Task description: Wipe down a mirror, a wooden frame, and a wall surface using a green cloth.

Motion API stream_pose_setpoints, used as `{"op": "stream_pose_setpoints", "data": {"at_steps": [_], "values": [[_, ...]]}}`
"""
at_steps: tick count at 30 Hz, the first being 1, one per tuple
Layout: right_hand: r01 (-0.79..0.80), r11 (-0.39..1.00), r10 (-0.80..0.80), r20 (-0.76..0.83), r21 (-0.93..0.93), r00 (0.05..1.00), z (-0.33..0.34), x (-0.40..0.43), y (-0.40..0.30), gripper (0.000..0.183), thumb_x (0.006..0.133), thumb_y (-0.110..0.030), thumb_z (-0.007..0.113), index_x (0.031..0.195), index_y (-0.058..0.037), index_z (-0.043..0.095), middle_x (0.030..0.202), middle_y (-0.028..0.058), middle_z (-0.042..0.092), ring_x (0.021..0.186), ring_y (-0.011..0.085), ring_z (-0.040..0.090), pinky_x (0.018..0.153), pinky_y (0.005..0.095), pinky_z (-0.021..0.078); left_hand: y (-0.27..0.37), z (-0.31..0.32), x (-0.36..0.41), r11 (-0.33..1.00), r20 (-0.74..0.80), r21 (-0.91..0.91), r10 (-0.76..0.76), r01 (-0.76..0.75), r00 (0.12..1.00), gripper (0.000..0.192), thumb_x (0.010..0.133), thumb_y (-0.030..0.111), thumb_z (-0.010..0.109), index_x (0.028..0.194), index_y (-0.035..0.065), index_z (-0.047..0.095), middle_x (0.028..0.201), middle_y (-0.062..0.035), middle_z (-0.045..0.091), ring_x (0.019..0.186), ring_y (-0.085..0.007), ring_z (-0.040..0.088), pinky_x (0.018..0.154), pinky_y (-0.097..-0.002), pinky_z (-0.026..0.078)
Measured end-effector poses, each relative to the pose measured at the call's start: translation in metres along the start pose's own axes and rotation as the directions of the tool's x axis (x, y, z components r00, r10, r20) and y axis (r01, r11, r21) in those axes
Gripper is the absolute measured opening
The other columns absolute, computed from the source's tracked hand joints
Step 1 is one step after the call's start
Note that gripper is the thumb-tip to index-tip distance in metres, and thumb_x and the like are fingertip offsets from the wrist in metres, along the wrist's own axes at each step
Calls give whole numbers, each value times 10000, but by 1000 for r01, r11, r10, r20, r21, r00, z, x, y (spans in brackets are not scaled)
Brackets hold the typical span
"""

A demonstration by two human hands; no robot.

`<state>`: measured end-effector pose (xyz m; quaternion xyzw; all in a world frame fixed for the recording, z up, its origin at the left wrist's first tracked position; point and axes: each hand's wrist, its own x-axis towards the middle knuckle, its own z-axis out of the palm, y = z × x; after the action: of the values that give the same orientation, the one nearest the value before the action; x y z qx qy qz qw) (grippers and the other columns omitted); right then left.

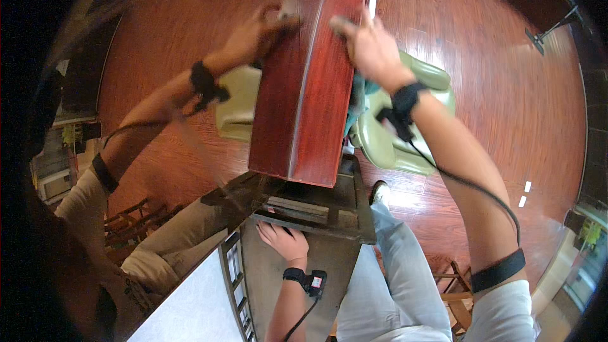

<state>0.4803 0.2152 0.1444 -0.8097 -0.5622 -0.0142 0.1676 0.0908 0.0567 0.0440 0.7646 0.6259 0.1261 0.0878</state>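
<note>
My right hand (373, 50), blurred by motion, is over the right side of a glossy red wooden ledge (320, 128). Its thumb and fingers point toward the ledge, and whether something small sits between them cannot be told. Lower down, my left hand (287, 242) lies palm down on a brown wooden panel (327, 259). The fingertips reach the rail of a dark wooden frame (308, 225), apparently touching it, and nothing is seen in that hand. A large mirror (166, 152) along the left reflects my right arm, the ledge and the floor.
A pale green padded chair (403, 152) stands right of the ledge, with teal cloth (358, 99) between them. Cables run from the black wrist straps (406, 99). Reddish wood flooring (498, 104) spreads right. Wooden furniture (456, 299) is near my legs; a lattice strip (237, 285) lies left.
</note>
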Motion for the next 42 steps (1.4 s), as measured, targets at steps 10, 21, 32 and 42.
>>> {"op": "stream_pose_setpoints", "data": {"at_steps": [10, 21, 32, 42], "values": [[-76, 965, 73, 19, 252, 997, 10, -64, -19, 424, 915, -332, 491, 1335, -278, 469, 1166, 225, 444, 1029, 394, 521, 829, 467, 497, 5, -9, 4, 993, -27, 116, 36, -33, 999, 535, 931, 319, 389, 1343, -24, 383, 1325, -280, 400, 1257, -406, 340, 1060, -516, 272], [-305, 916, 239, 256, 261, 937, -1, 9, 15, 481, 956, -349, 295, 1434, -301, 289, 996, 245, 642, 906, 397, 630, 853, 488, 494, 8, -8, 2, 1000, -19, -13, 8, -8, 1000, 547, 888, 308, 407, 1286, -67, 398, 1360, -313, 330, 1283, -462, 272, 1096, -563, 160], [144, 908, -331, 462, 394, 823, -29, -145, -37, 525, 909, -287, 455, 1414, -337, 320, 596, 172, 575, 525, 357, 589, 529, 482, 508, -2, -8, 1, 1000, 16, -10, 25, -25, 1000, 567, 872, 128, 432, 1405, -7, 293, 1417, -295, 273, 1310, -471, 222, 1101, -549, 125], [99, 799, -298, 247, 593, 922, -16, -156, -35, 502, 870, -166, 492, 1352, -295, 440, 974, 151, 661, 637, 327, 642, 633, 452, 542, 8, -11, 5, 1000, 3, 4, -10, 10, 1000, 562, 873, 286, 433, 1309, -65, 388, 1375, -303, 320, 1299, -454, 260, 1097, -560, 164]]}}
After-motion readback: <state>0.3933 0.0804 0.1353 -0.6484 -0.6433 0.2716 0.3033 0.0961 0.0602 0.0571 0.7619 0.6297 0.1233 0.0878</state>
